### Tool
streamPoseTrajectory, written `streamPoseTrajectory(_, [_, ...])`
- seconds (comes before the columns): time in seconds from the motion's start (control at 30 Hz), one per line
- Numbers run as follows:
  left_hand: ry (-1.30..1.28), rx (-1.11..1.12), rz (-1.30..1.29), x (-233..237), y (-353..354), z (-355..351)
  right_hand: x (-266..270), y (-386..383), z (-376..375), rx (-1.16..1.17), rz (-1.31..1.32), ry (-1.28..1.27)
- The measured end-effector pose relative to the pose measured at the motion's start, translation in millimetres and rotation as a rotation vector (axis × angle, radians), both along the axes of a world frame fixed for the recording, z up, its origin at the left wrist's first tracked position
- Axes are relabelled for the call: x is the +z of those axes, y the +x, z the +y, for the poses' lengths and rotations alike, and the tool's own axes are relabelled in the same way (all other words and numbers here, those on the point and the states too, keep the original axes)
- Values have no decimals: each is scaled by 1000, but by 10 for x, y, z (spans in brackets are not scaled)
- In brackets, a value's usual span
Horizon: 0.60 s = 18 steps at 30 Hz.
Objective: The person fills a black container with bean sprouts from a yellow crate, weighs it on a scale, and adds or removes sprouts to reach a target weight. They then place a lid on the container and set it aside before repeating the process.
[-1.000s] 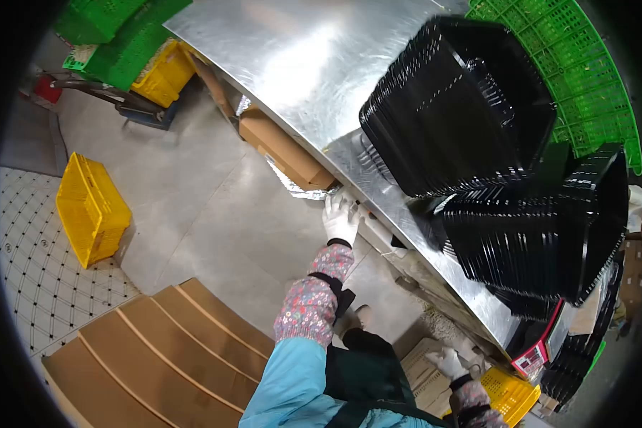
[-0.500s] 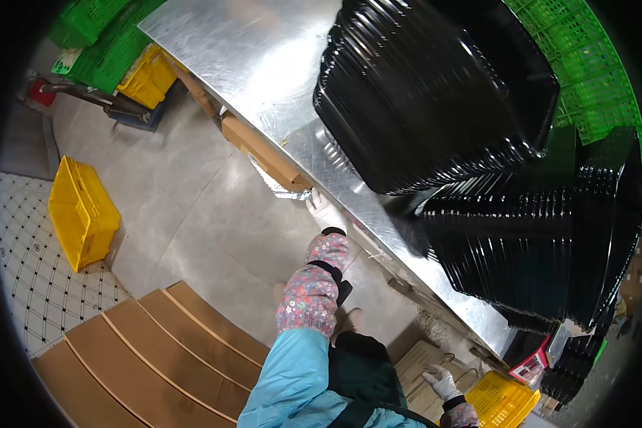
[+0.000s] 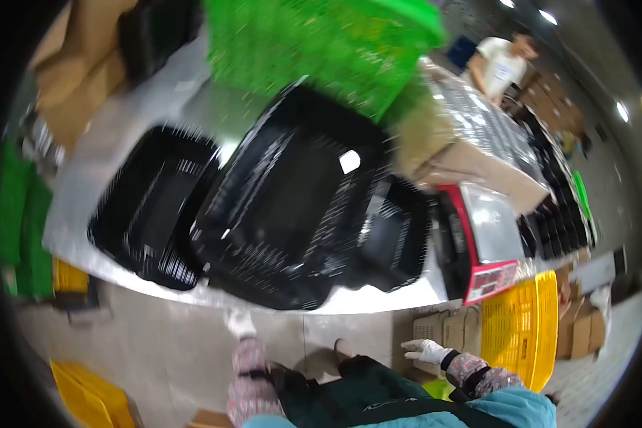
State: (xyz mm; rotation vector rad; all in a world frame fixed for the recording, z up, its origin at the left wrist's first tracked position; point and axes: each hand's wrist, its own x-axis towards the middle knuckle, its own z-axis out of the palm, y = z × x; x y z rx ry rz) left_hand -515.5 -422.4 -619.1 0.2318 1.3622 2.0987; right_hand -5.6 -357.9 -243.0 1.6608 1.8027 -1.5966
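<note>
My left hand point(image 3: 241, 324), in a white glove, is just below the front edge of the metal table point(image 3: 364, 300). Its fingers are smeared by motion, and I cannot make out whether they touch the edge. My right hand point(image 3: 425, 351), gloved too, hangs in front of the table with its fingers stretched out and nothing in them. Stacks of black plastic trays cover the table: a large stack point(image 3: 285, 200) in the middle, another stack point(image 3: 153, 207) on the left and a smaller stack point(image 3: 396, 232) on the right.
A green crate point(image 3: 307, 50) stands behind the trays. To the right are a red-edged device point(image 3: 488, 228), plastic-wrapped cardboard point(image 3: 478, 167) and a yellow crate point(image 3: 521, 332). Another yellow crate point(image 3: 93, 392) is at lower left. A person point(image 3: 499, 64) is at the far right.
My view has swung right and up, so the table now runs across the picture. The green crate and a person have come into view. My right hand's fingers look more stretched.
</note>
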Motion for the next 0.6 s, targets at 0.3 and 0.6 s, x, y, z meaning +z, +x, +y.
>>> streamPoseTrajectory(0.3, [-609, -895, 145, 4556, 1454, -673, 344, 560, -125, 193, 61, 182])
streamPoseTrajectory(0.6, [504, -858, -280, 7729, 3085, 1974, 2172, 2034, 175, -88, 234, 470])
